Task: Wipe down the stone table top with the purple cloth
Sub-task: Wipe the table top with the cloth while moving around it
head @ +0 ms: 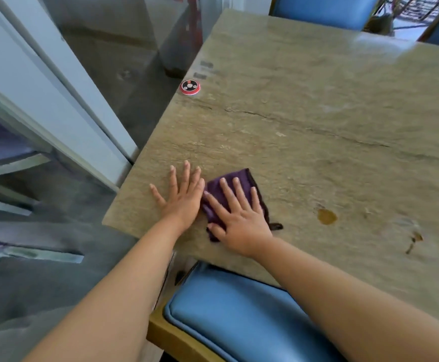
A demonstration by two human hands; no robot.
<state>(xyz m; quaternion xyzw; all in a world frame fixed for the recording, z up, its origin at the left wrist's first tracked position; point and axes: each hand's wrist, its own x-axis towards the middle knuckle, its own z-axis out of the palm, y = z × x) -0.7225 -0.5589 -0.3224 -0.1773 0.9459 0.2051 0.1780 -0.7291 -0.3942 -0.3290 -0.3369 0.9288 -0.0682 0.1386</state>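
The stone table top (pixel 304 105) is greenish-beige with a long dark crack across its middle. A folded purple cloth (pixel 235 178) lies flat near the table's front left corner. My right hand (pixel 236 218) presses flat on the cloth with fingers spread, covering most of it. Just to the left of the cloth, my left hand (pixel 181 197) rests flat on the bare stone, fingers apart and holding nothing. A brown spill (pixel 326 216) sits on the stone to the right of the cloth, and a smaller brown smear (pixel 414 241) lies further right.
A round red call button (pixel 190 87) sits at the table's left edge. A blue padded chair (pixel 239 317) is tucked under the near edge, between my forearms. Two more blue chairs (pixel 325 9) stand at the far side. White frames (pixel 56 105) rise to the left.
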